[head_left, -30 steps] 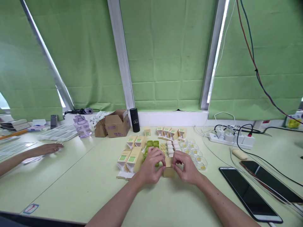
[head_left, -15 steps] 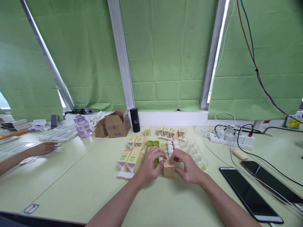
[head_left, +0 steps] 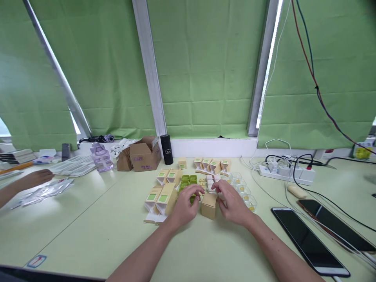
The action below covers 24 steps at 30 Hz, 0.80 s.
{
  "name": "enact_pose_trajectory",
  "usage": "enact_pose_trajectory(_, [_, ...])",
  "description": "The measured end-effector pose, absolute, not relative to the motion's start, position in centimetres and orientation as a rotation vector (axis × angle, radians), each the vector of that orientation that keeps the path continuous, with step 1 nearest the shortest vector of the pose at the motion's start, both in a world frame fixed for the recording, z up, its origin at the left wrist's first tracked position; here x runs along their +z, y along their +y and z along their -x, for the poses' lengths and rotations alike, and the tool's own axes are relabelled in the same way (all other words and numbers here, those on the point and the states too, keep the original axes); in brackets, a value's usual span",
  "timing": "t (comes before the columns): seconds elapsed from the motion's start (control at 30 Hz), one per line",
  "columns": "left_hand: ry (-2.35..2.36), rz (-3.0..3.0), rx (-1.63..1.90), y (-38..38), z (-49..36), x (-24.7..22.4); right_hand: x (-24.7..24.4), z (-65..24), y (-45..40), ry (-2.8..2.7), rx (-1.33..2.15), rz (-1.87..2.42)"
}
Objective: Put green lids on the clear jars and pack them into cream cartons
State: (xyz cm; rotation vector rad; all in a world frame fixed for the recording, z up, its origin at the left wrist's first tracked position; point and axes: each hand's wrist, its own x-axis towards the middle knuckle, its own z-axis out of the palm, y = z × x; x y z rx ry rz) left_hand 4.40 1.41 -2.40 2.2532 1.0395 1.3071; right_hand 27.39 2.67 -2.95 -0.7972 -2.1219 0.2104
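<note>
A small tan cardboard box [head_left: 208,210] stands upright on the table with its top flat and closed. Just left of it, my left hand [head_left: 187,203] is open, its fingers curved and apart from the thumb, holding nothing. My right hand [head_left: 232,203] is open at the box's right side, with the thumb close to it or touching; I cannot tell which. Behind the hands are green square cups [head_left: 188,178], small yellow pieces [head_left: 201,181], pale pink-white pieces [head_left: 210,184] and clear round plastic cups [head_left: 243,188]. Left of them lie tan boxes with green labels [head_left: 166,199].
More labelled boxes [head_left: 216,166] stand at the back. A brown carton [head_left: 145,154], a black bottle [head_left: 167,149] and a purple bottle [head_left: 102,157] are back left. Phones [head_left: 310,242], cables and a power strip [head_left: 286,174] lie right. Another person's hand [head_left: 37,178] is over plastic bags [head_left: 48,192].
My fingers have come off the box top and spread apart. The box's top now lies closed, and the box is turned slightly. The other person's hand has moved left, off the bags.
</note>
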Motion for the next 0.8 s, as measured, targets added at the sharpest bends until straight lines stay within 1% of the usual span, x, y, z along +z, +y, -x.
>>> enact_pose_trajectory(0.17, [1.166, -2.32, 1.211, 1.6, -4.4, -2.7, -2.1, -27.5, 1.8, -2.159, 0.299, 0.692])
enact_pose_trajectory(0.27, [1.19, -2.336, 1.144, 1.5, -4.4, -2.8, -1.7, -27.4, 1.5, -2.218, 0.343, 0.711])
enact_pose_trajectory(0.4, [1.225, -2.339, 1.147, 1.5, -4.4, -2.7, -1.9, -27.5, 1.6, -2.216, 0.361, 0.745])
enact_pose_trajectory(0.57, [1.238, -2.362, 1.201, 1.7, -4.4, -2.7, -2.4, -27.8, 2.2, -2.191, 0.291, 0.74])
enact_pose_trajectory(0.8, [1.206, -2.392, 1.255, 1.7, -4.3, -2.8, -3.4, -27.8, 3.2, -2.165, 0.108, 0.813])
